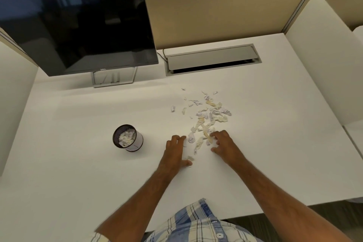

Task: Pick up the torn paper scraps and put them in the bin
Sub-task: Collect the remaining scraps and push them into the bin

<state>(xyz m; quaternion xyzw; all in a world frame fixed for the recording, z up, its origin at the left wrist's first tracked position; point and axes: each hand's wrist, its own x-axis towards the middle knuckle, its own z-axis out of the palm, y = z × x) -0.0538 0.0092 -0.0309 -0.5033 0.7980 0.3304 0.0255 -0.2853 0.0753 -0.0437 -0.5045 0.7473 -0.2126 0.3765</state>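
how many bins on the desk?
1. A small black mesh cylindrical bin stands on the white desk, left of the left hand and in front of the dark monitor. It already holds paper scraps.

On a white desk (78, 173), the person's left hand (175, 151) and right hand (223, 143) rest palm-down at the near end of a scatter of white and cream torn paper scraps (206, 118), fingers touching the nearest pieces. A small black mesh bin (127, 137), partly filled with scraps, stands to the left.
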